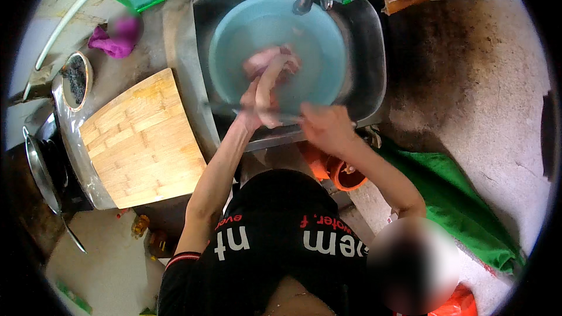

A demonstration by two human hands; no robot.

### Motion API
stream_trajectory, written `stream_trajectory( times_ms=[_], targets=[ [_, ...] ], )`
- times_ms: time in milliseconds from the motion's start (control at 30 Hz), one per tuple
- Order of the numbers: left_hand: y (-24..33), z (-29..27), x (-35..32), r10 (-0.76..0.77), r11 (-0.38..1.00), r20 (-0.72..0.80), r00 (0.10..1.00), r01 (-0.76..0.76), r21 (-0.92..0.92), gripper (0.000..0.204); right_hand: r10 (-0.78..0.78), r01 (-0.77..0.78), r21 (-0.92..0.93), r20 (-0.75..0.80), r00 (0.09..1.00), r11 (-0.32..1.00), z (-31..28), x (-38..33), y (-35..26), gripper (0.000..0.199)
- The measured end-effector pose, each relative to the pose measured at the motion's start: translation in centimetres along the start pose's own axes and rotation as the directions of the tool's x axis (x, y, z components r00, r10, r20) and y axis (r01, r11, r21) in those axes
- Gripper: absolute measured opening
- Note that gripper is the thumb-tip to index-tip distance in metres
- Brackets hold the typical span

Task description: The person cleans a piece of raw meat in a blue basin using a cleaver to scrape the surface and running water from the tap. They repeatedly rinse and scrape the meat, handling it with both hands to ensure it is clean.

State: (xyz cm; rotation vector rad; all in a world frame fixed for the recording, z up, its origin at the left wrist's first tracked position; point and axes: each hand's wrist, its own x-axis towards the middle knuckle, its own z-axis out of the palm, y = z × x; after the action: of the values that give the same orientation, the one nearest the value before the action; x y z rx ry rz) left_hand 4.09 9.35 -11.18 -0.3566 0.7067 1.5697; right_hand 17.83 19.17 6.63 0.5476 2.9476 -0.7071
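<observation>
Gripping a long pale strip of raw meat, the left hand has its fingers closed round it over the light blue basin in the steel sink. Right hand is curled at the sink's front edge, seemingly round a knife; grip blurred. Wooden cutting board lies left of the sink.

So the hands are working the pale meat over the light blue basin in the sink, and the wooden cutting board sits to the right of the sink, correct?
Not quite. The head view shows the wooden cutting board to the left of the sink, not the right. The rest holds: the left hand and the right hand are working the pale meat over the light blue basin.
</observation>
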Motion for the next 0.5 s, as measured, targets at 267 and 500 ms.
stream_trajectory(
  times_ms=[267, 500],
  targets=[
    [1.6, 2.9, -2.0, -0.055, 0.998, -0.042, 0.998, 0.054, -0.013, 0.031, 0.039, -0.045, -0.134, -0.046, 0.998, 0.990, -0.4, 2.3, 1.0, 0.019],
    [1.4, 2.9, -2.2, -0.001, 0.998, -0.065, 0.998, 0.005, 0.060, 0.044, 0.090, -0.085, -0.084, 0.054, 0.994, 0.993, -2.5, 1.0, 0.5, 0.022]
  ],
)
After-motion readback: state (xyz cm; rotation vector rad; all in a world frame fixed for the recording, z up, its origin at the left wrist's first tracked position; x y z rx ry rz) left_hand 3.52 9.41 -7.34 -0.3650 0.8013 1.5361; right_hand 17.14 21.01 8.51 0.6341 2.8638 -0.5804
